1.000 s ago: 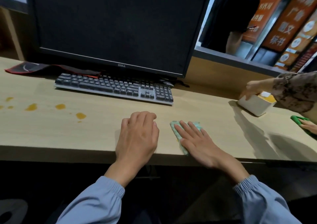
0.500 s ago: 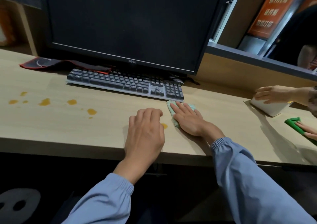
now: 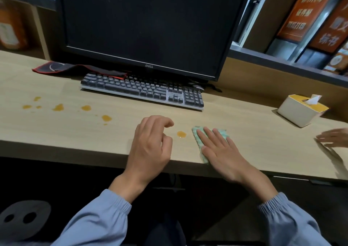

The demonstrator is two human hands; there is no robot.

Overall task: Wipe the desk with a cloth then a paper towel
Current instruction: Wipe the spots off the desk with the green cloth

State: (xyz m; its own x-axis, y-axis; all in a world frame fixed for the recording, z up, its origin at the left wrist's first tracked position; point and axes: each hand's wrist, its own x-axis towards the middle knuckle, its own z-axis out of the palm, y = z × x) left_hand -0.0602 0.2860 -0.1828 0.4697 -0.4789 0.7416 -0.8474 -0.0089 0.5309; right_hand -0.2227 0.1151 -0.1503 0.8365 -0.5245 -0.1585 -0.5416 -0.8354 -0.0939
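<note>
The right hand (image 3: 224, 151) lies flat with its fingers straight and spread, pressing a pale green cloth (image 3: 196, 132) onto the table (image 3: 75, 132) close to the front edge. The cloth shows past the fingertips and along the thumb side. The left hand (image 3: 150, 148) sits just left of it, fingers loosely curled and holding nothing; I cannot tell whether it touches the wood. Both arms wear blue sleeves with gathered cuffs. Between the hands, just beside the cloth's left edge, sits an orange drop (image 3: 181, 134). More orange spots (image 3: 58, 107) trail off to the left. Behind stand a keyboard (image 3: 143, 90) and a dark monitor (image 3: 146, 25). A tissue box (image 3: 301, 112) stands far right, near another person's blurred hand (image 3: 333, 137).
</note>
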